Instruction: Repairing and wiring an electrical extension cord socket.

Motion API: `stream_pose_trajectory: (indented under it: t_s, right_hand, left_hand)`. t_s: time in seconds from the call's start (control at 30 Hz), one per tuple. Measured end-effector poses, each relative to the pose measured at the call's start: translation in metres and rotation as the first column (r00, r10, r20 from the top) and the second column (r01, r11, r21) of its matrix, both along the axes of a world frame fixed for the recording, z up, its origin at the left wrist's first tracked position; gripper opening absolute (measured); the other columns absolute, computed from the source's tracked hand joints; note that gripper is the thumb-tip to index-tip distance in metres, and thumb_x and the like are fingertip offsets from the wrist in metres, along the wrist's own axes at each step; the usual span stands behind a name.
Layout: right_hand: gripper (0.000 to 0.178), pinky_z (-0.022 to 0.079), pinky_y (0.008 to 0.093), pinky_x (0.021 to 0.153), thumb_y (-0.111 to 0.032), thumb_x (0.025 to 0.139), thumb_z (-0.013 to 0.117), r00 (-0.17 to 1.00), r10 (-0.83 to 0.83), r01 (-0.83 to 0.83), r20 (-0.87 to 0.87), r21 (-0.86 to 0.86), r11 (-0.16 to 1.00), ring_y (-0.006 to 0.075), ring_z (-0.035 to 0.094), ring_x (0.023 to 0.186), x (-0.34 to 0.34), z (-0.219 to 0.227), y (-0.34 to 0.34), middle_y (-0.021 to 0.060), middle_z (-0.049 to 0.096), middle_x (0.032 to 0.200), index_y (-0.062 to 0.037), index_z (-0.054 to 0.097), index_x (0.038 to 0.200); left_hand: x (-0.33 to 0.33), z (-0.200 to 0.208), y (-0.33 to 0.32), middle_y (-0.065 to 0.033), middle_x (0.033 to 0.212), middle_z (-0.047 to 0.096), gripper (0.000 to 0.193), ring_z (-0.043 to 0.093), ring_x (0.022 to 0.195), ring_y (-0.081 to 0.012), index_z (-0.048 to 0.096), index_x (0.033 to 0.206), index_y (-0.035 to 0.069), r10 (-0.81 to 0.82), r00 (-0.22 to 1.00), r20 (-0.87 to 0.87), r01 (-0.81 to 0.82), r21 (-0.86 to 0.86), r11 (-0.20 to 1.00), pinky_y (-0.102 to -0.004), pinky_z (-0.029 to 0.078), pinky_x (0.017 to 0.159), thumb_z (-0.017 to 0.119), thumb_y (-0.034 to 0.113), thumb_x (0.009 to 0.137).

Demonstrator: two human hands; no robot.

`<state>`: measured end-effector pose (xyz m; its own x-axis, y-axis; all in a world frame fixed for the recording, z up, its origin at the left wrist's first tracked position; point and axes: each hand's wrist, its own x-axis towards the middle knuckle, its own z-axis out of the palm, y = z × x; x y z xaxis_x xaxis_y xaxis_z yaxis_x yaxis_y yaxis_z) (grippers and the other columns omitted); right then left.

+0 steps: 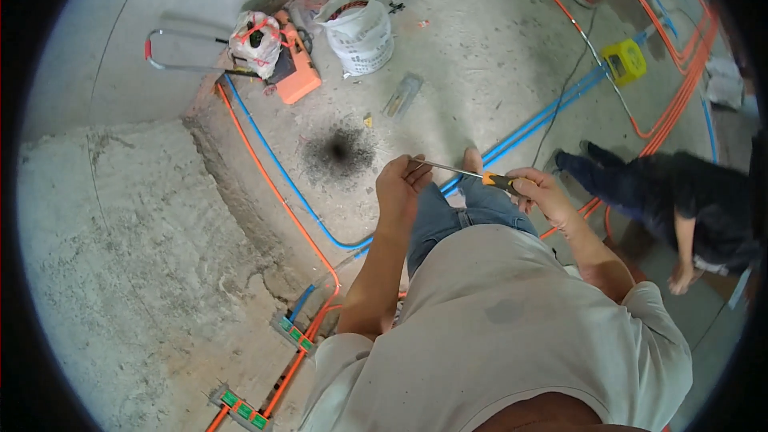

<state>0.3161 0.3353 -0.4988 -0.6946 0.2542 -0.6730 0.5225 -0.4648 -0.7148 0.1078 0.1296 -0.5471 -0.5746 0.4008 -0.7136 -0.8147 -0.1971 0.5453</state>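
Across the front of my body lies a screwdriver with a yellow-and-black handle (498, 182) and a long thin metal shaft (448, 168). My right hand (546, 194) is wrapped round the rear end of the handle. At the other end, the bent fingers of my left hand (402, 182) close on the tip of the shaft. Whether a small part is also pinched there is too fine to see. Both hands are held in the air at waist height, above my jeans (436, 220).
Orange conduit (272, 184) and blue conduit (280, 152) run along the concrete floor. Green wall boxes (244, 410) sit at lower left. A white sack (358, 36) and an orange tool case (300, 72) stand at the back. A person in dark clothes (664, 192) is at right, near a yellow container (624, 62).
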Motion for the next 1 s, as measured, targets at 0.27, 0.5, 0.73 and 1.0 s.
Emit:
stream_pose_trajectory:
  t_s: [0.27,0.5,0.73,1.0]
  right_hand:
    - [0.028,0.043,0.021,0.049,-0.023,0.095,0.056,0.973,0.231,-0.233,0.024,0.107,0.967,0.0064,0.053,0.054,-0.185,0.01,0.028,0.0023,0.06,0.072,-0.0019,0.062,0.112]
    - [0.028,0.042,0.0205,0.05,-0.024,0.094,0.057,0.96,0.272,-0.279,0.067,0.126,0.952,0.0056,0.051,0.055,-0.325,0.012,0.01,0.0014,0.059,0.069,-0.0023,0.064,0.109]
    - [0.029,0.04,0.0232,0.051,-0.028,0.093,0.057,0.97,0.229,-0.231,0.077,0.025,0.973,0.0076,0.049,0.055,-0.423,0.015,0.043,0.0008,0.057,0.069,-0.0039,0.065,0.109]
    - [0.032,0.037,0.0241,0.048,-0.035,0.094,0.052,0.922,0.358,-0.366,0.148,0.03,0.93,0.0085,0.048,0.053,-0.587,-0.037,0.142,0.0008,0.054,0.065,-0.0067,0.066,0.101]
  left_hand:
    - [-0.105,-0.034,-0.033,-0.0123,0.084,0.067,0.02,0.066,0.078,-0.0232,0.062,0.094,0.002,0.136,0.966,0.219,-0.112,-0.119,0.987,-0.0349,0.056,0.067,0.049,0.017,0.093]
    - [-0.254,-0.042,-0.05,-0.0123,0.083,0.067,0.018,0.067,0.075,-0.0238,0.062,0.089,0.002,0.112,0.976,0.189,-0.084,-0.15,0.985,-0.0351,0.057,0.067,0.051,0.016,0.091]
    - [-0.379,-0.037,-0.021,-0.0117,0.077,0.065,0.016,0.065,0.071,-0.0229,0.06,0.084,0.002,0.004,0.992,0.126,0.015,-0.15,0.988,-0.0333,0.056,0.065,0.052,0.014,0.09]
    - [-0.437,-0.062,0.002,-0.01,0.073,0.063,0.015,0.065,0.068,-0.0224,0.055,0.086,0.004,0.459,0.878,0.138,-0.421,-0.232,0.877,-0.031,0.054,0.058,0.051,0.017,0.093]
